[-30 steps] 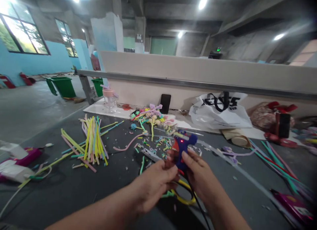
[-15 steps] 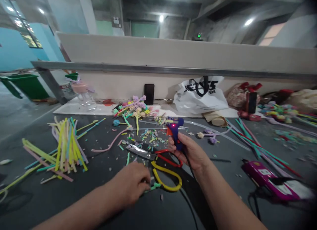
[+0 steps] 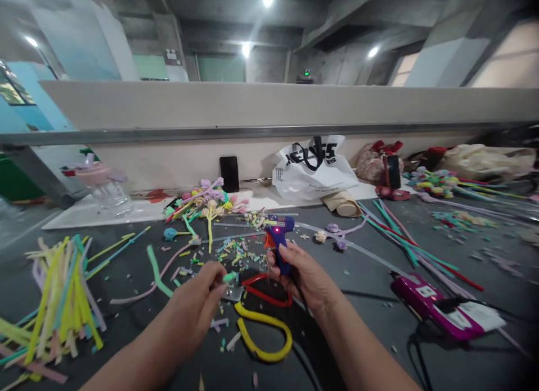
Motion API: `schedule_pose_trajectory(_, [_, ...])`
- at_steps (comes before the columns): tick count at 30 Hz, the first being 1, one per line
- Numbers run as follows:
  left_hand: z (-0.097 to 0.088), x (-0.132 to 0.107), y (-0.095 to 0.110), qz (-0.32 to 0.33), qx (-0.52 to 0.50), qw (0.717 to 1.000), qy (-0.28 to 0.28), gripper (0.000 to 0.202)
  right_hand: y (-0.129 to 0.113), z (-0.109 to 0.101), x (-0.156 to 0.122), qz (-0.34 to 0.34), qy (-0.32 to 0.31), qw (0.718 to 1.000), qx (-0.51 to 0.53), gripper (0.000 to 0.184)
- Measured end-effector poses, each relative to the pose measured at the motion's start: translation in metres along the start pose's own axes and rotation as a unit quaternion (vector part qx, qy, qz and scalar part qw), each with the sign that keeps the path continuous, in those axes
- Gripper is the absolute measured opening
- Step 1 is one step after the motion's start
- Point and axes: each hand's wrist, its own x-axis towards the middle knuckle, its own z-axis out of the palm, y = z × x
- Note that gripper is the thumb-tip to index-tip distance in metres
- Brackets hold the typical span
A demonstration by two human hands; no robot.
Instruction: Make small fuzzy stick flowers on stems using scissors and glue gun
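Note:
My right hand (image 3: pixel 301 273) is wrapped round the handle of a blue hot glue gun (image 3: pixel 283 242) with an orange trigger and a small red light. Its nozzle points left over the scraps. My left hand (image 3: pixel 197 301) pinches a mint-green pipe cleaner (image 3: pixel 229 277), whose tip pokes out past the fingertips. A longer green length (image 3: pixel 155 270) shows left of this hand; I cannot tell if it is the same piece. Under and beside the hands lie scissors with one red and one yellow handle (image 3: pixel 269 357), their blades mostly hidden by my left hand.
Cut pipe cleaners (image 3: pixel 69 301) are heaped at left. Fuzzy flowers (image 3: pixel 210 197), a phone (image 3: pixel 229 173), a clear jar (image 3: pixel 107 194) and a white bag (image 3: pixel 314 172) stand along the back. A magenta device (image 3: pixel 438 307) with black cables lies at right. Small clippings (image 3: pixel 242 253) cover the middle.
My left hand has lifted from the table beside the scissors with the green pipe cleaner, its tip now near the glue gun. The view has turned right and tilted up. The right hand keeps its grip.

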Motion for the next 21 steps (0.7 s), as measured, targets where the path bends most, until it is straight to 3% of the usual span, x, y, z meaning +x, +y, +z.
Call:
schedule_pose_trajectory(4, [-0.004,0.011,-0.013,-0.021,-0.020,0.995,0.100,0.021,0.002,0.005,-0.001,0.004,0.008,1.000,-0.022,0.014])
schedule_pose_trajectory(7, [-0.009,0.012,-0.018,-0.036,-0.053,0.989,0.135,0.017,0.004,0.010,-0.002,0.007,-0.001,0.998,-0.064,0.018])
schedule_pose_trajectory(11, [-0.021,0.013,-0.017,-0.117,-0.186,0.968,0.118,0.017,0.010,0.015,-0.004,-0.005,0.012,0.994,-0.104,0.026])
schedule_pose_trajectory(15, [-0.025,0.015,-0.013,-0.172,-0.360,0.913,0.085,0.024,0.016,0.021,-0.007,0.004,0.033,0.995,-0.094,0.031])
schedule_pose_trajectory(18, [-0.023,0.016,-0.010,-0.201,-0.420,0.881,0.081,0.021,0.017,0.024,-0.009,-0.006,0.018,0.996,-0.087,0.032])
schedule_pose_trajectory(21, [-0.018,0.017,-0.009,-0.206,-0.433,0.874,0.076,0.019,0.017,0.024,-0.011,-0.028,0.014,0.995,-0.093,0.034])
